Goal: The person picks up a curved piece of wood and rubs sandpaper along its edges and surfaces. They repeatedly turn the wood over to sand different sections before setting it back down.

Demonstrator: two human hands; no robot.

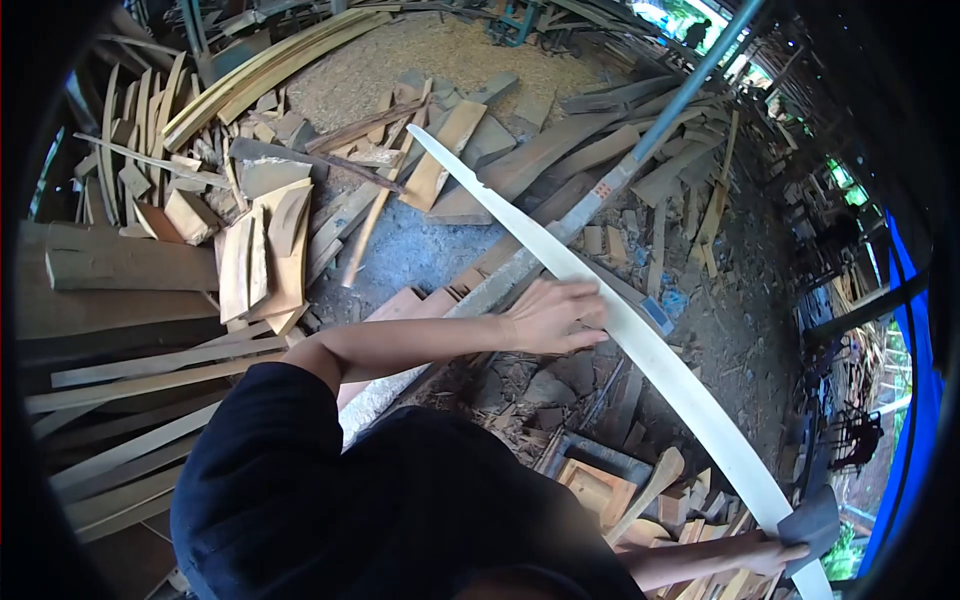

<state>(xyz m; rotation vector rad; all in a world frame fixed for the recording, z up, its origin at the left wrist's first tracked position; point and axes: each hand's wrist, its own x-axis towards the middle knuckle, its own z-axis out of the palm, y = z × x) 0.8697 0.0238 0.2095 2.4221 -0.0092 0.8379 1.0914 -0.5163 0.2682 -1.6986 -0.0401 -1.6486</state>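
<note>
A long, pale, curved wooden plank (655, 362) runs diagonally from the upper middle to the lower right, with a small notch near its narrow far end. My left hand (555, 318) is closed on the plank's near edge around its middle, fingers bent. Toward the lower right, my right hand (772, 553) grips a dark grey sheet (812, 524) that lies across the plank. Whether this sheet is sandpaper or cloth I cannot make out. Some of the right fingers are hidden by it.
A long beam (390, 395) passes under the plank, near a blue-grey pole (690, 85). Wood offcuts (265, 245) and stacked boards (130, 270) crowd the left. Below lie a wooden box frame (597, 490) and a paddle-shaped wooden piece (650, 490). A blue tarp (905, 400) hangs at right.
</note>
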